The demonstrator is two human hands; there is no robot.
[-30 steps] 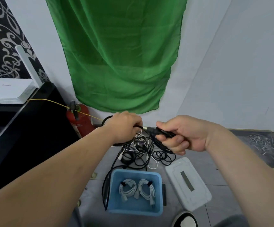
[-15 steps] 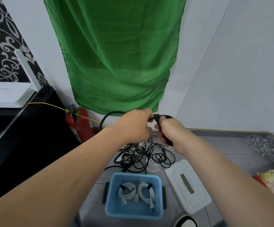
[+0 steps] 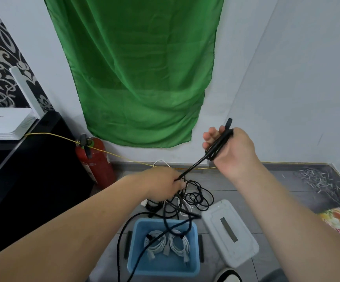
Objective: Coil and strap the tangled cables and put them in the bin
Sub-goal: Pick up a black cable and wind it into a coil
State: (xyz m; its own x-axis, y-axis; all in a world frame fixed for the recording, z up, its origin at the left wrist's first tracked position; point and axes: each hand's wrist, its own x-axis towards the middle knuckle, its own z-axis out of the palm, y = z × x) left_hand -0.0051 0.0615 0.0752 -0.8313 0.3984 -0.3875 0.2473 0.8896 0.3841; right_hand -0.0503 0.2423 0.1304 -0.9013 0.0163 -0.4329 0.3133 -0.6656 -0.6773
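Cable (image 3: pixel 193 169), black, taut — right grip (image 3: pixel 229 151) clamped round its loops, left grip (image 3: pixel 163 186) pinched on it lower down

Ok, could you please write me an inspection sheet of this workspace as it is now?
Surface: grey tiled floor.
Job's things: blue bin holds two strapped white coils; white lid lies on the floor beside it.
Clutter: pale scraps heaped at far right.
Grippers: left hand grips the black cable; right hand holds loops of it.
Cables: tangled pile beyond the bin; one black strand crosses over the bin.
Surroundings: green cloth, fire extinguisher, white router, yellow wire.
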